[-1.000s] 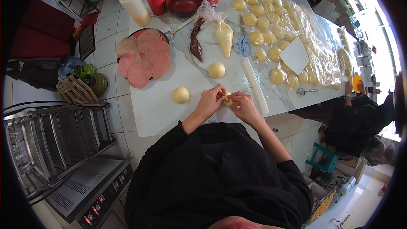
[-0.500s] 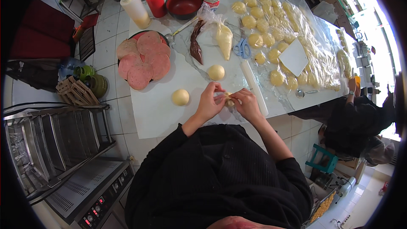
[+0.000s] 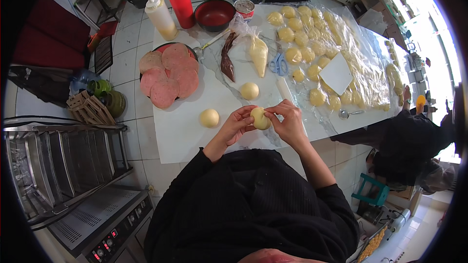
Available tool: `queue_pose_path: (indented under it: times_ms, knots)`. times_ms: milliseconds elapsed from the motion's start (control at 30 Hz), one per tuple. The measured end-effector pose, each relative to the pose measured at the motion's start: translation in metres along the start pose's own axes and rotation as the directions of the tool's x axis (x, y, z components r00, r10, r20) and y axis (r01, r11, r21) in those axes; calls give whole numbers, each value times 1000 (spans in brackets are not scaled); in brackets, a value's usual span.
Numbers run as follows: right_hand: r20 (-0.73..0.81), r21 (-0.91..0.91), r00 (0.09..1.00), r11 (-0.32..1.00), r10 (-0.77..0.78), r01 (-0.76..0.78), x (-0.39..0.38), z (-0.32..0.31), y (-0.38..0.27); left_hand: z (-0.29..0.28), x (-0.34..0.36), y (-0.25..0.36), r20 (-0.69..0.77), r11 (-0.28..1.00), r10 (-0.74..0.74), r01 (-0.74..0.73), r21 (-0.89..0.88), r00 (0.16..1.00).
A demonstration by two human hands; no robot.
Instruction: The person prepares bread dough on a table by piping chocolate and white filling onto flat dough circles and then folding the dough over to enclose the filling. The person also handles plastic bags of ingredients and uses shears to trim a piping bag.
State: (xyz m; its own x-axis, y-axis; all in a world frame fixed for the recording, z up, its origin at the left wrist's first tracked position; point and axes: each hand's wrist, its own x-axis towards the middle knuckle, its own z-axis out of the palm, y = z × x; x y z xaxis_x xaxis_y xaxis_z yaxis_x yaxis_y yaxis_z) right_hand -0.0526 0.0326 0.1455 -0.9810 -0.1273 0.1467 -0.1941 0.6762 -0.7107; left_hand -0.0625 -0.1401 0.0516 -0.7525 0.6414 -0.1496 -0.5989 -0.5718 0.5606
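Observation:
Between both hands, over the near part of the table, is a pale round dough ball (image 3: 259,118). The fingers of my left hand (image 3: 236,126) cup its left side. Thumb and fingertips of my right hand (image 3: 289,121) pinch the dough at its upper right, where a crease shows. Two smooth dough balls lie close by: one dough ball (image 3: 249,90) beyond my hands, another dough ball (image 3: 209,118) to the left. A white rolling pin (image 3: 284,89) lies past my right hand, which partly hides it.
Sliced meat rounds (image 3: 168,78) fill a dark plate at left. Behind stand squeeze bottles (image 3: 182,7), a bowl (image 3: 214,14) and a can (image 3: 244,9). Piping bags (image 3: 258,54) and scissors (image 3: 278,63) lie mid-table. Plastic sheeting (image 3: 363,68) covers several dough balls. Another person (image 3: 412,134) is at right.
The dough, earlier mostly hidden under my fingers, now shows as a rounded ball. My left hand has turned to cup it. The view has shifted slightly.

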Motion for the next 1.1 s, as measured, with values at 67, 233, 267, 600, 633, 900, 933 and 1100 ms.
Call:
queue_pose_path:
  times_ms: [67,233,267,600,633,900,933,1100]
  knots:
    - [61,7,998,999,31,-32,2,-2,-4,-2,-3,0,-16,999,-10,9,-47,1000]
    - [12,40,997,996,-81,80,6,-6,-15,3,-7,6,8,996,-74,74,-51,997]
    - [129,68,991,997,-31,22,4,-8,-14,5,-8,6,1,989,-127,127,-74,992]
    - [67,75,984,984,-167,162,7,-11,-29,10,-13,21,-22,987,-100,96,-127,995]
    - [89,25,981,985,-171,170,5,-9,-25,10,-14,23,37,987,-113,116,-113,993]
    - [81,-131,961,953,-266,275,11,-15,-38,-5,-18,22,200,960,-202,235,-155,959]
    - [136,-104,943,942,-304,319,10,-16,-36,-2,-19,23,179,966,-233,249,-72,956]
    - [232,-80,896,911,-378,405,8,-16,-24,24,-19,30,142,956,-280,289,-50,949]
